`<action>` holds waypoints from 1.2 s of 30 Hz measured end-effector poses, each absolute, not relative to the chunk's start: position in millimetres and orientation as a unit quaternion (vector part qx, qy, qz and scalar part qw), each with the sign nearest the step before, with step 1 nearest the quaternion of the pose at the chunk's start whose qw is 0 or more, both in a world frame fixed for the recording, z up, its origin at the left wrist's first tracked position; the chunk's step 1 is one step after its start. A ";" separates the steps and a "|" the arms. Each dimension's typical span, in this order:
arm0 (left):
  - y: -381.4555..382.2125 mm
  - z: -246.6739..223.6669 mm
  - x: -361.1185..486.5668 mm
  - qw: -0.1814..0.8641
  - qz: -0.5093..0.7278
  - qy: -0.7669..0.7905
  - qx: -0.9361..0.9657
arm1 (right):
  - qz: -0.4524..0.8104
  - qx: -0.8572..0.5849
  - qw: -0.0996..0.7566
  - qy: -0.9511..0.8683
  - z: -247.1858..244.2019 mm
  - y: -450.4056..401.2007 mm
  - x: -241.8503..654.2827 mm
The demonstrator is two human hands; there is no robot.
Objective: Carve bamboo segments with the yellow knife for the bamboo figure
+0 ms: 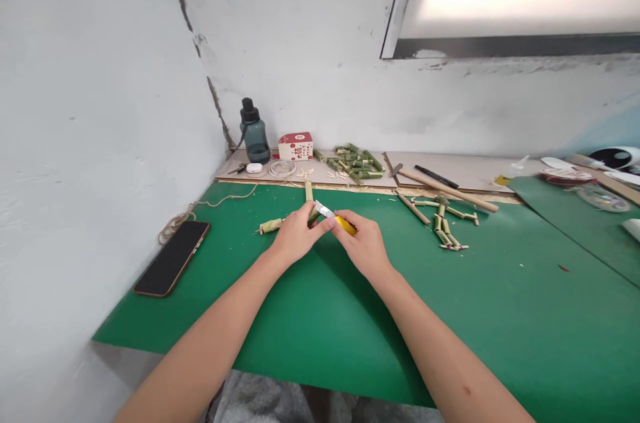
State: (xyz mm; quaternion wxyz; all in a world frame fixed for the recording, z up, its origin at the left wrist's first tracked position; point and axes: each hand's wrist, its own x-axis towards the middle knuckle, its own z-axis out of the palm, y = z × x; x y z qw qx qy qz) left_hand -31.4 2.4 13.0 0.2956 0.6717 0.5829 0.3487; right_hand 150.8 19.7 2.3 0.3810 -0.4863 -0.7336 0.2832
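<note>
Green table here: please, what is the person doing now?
A person's left hand holds a green bamboo piece, while the right hand holds a yellow utility knife, blade out, close to it. Whether the blade touches is unclear. A jointed bamboo figure lies to the right; cut bamboo segments are piled at the back.

The knife handle (347, 225) is yellow, the tabletop (305, 323) plain green.

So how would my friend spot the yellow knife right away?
Look at the green table. Above it, the right hand holds the yellow knife. Its bright colour and pale, slanted blade set it apart from the greenish stalk pieces nearby.
</note>
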 end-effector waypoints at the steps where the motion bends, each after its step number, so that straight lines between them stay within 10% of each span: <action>1: 2.4 12.9 -31.3 0.295 0.349 0.583 0.672 | 0.286 -0.486 0.381 -0.733 2.1 19.8 150.7; 36: 0.3 16.9 -31.5 0.306 0.357 0.572 0.672 | 0.319 -0.458 0.345 -0.755 3.7 18.9 151.0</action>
